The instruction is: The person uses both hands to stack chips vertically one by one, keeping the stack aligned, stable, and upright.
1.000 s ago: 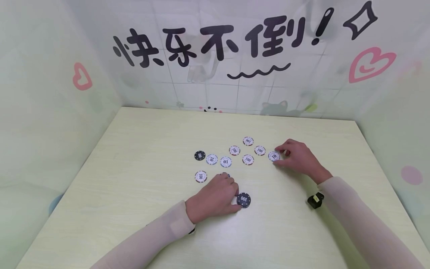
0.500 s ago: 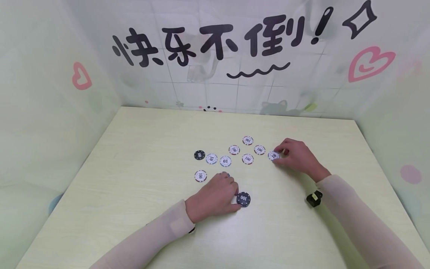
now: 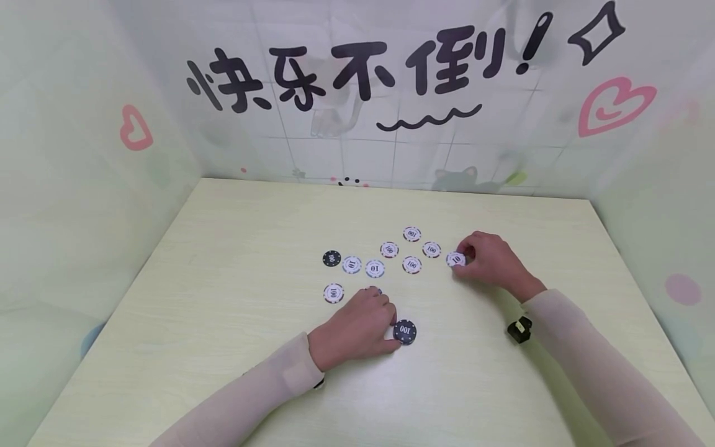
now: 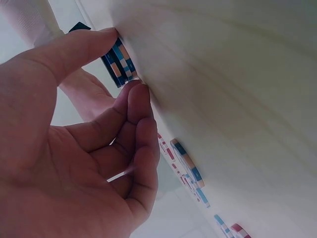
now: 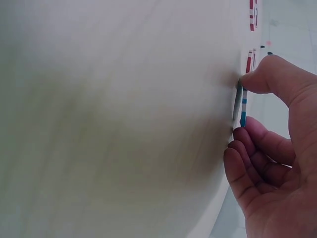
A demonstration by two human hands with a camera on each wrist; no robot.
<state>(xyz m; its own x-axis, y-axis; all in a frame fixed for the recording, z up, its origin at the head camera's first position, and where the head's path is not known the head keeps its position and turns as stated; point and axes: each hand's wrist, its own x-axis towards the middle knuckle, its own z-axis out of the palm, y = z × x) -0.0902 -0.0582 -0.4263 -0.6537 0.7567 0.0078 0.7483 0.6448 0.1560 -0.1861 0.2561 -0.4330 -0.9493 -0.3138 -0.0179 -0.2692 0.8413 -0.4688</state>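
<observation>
My left hand point(image 3: 354, 324) pinches a small stack of poker chips point(image 3: 404, 332) between thumb and fingertips near the middle of the table; a black chip marked 100 is on top. In the left wrist view the stack's striped edges point(image 4: 119, 62) show between the thumb and forefinger. Further back on the right, my right hand point(image 3: 493, 257) pinches a white poker chip point(image 3: 455, 259) marked 10 by its rim. From the right wrist that chip's blue-and-white edge point(image 5: 244, 106) appears between thumb and fingers, with a dark shadow alongside it on the tabletop.
Several loose chips lie flat on the wooden table point(image 3: 251, 236), among them a black 100 chip point(image 3: 332, 258), a white 10 chip point(image 3: 375, 268) and a white 100 chip point(image 3: 412, 234). Another chip point(image 3: 378, 290) is mostly hidden behind the left hand. Printed cloth walls border the table.
The right wrist and sleeve have shifted slightly left, and the right fingers have drawn in closer on the white 10 chip. My left hand and its stack have stayed in place.
</observation>
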